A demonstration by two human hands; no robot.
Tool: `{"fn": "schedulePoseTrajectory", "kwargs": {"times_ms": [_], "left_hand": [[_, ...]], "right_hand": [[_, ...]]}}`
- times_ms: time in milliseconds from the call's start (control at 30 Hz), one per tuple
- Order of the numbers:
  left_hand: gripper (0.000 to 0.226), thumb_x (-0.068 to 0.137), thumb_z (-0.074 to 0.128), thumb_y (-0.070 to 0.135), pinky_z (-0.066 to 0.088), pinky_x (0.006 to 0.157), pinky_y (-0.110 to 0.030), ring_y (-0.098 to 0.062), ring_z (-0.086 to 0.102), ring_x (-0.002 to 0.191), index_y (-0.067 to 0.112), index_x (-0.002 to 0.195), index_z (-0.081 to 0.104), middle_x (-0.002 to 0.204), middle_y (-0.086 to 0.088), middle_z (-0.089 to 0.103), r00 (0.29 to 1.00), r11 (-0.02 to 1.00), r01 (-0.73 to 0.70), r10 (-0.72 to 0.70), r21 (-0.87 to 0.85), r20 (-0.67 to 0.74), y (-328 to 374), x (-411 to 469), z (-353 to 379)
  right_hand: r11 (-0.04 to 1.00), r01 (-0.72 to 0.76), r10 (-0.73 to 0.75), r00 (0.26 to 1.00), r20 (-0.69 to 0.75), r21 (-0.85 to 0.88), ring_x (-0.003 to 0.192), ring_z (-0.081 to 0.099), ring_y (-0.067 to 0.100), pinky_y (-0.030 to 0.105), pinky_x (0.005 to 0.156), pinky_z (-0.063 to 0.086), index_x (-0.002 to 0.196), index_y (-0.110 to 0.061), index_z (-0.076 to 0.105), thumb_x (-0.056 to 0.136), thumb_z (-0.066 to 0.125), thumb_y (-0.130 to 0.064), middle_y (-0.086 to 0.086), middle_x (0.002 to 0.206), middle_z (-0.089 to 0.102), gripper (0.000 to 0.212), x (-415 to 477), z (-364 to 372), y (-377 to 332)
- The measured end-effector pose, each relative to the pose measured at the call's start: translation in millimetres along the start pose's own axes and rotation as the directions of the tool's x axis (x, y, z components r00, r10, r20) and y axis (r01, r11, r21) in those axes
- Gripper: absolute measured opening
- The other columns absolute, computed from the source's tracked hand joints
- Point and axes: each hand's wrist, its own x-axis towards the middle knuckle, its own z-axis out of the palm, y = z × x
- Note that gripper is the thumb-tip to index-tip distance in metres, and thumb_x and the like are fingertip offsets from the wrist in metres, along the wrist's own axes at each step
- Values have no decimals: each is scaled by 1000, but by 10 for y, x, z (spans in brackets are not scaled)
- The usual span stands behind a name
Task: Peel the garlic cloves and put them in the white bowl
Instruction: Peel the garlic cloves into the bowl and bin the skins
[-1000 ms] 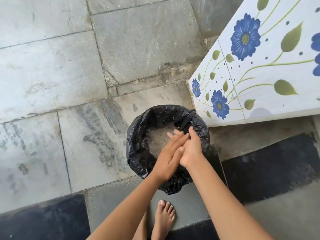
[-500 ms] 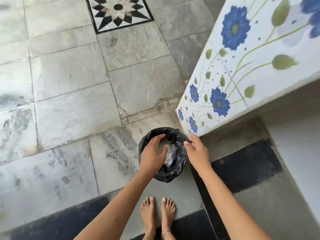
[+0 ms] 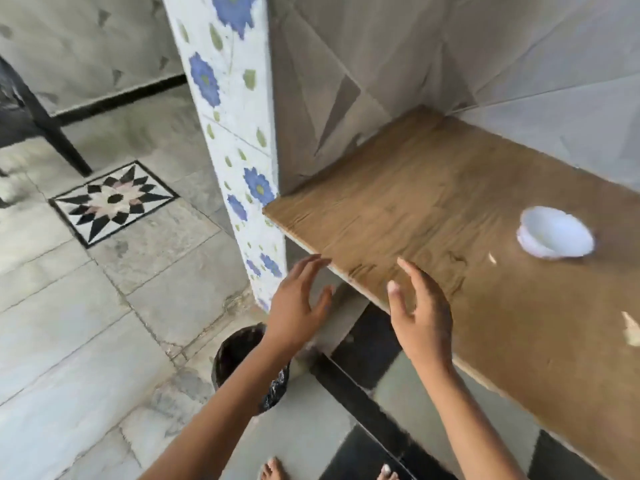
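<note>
Bare hands, both of them: left hand (image 3: 294,306) and right hand (image 3: 422,313), slim fingers, short nails, the right thumbnail (image 3: 392,286) showing pale. Left forearm (image 3: 221,410) and right forearm (image 3: 467,420) are uncovered right to the edge of view. Down low, bare left toes (image 3: 272,471) and right toes (image 3: 386,472), slightly blurred.

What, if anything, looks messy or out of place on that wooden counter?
A small pale scrap lies loose on the wooden counter beside the white bowl, and a larger scrap sits at the picture's right edge. They look like leftover peel, though blur hides detail. Nothing else stands out.
</note>
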Motion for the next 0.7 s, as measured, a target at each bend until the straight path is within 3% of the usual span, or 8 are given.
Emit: {"fn": "schedulePoseTrajectory", "kwargs": {"times_ms": [100,267,367,467,600,700], "left_hand": [[38,87,56,24,36,86,-15,-15,55,114,19,125,57,132,2,53,987,991,-132,133,-14,93,472,313,470],[28,85,61,10,46,81,-27,-23,64,99,14,112,66,116,-3,65,949,970,-241,233,13,211,1160,846,1332],[31,83,57,3,47,81,-28,-27,65,92,11,110,68,114,-7,66,920,964,-258,223,68,323,1425,1106,1813],[29,82,48,0,50,80,-39,-32,62,97,7,104,67,111,-10,63,893,929,-288,173,233,415,1516,1248,2152],[19,87,48,4,49,71,-41,-34,61,88,9,93,65,99,-10,60,885,858,-322,122,401,449,1508,1346,2255],[20,88,51,12,49,71,-36,-30,63,91,18,98,68,100,-5,65,914,854,-262,71,449,399,1577,1384,2183]], "right_hand": [[994,-96,89,989,-116,-56,103,64,28,27,90,43,116,-6,65,86,47,-34,8,114,68,45,82,-551,471],[952,-208,161,965,-207,-225,101,65,27,35,87,50,117,-6,65,85,42,-39,8,114,68,52,38,-1244,1240],[898,-198,143,976,-165,-392,99,65,32,41,88,51,116,-4,65,85,42,-36,13,111,68,50,-32,-1455,1645],[800,-157,125,988,-95,-579,107,63,35,46,100,36,112,-4,66,83,40,-34,16,115,66,49,-78,-1518,1921],[785,-181,191,981,-47,-592,113,60,34,44,102,28,110,-5,68,84,38,-37,18,123,63,51,-92,-1500,2045],[793,-196,224,974,-23,-576,118,57,33,46,104,38,114,-7,67,85,36,-38,17,127,60,52,-101,-1481,2063]]}}
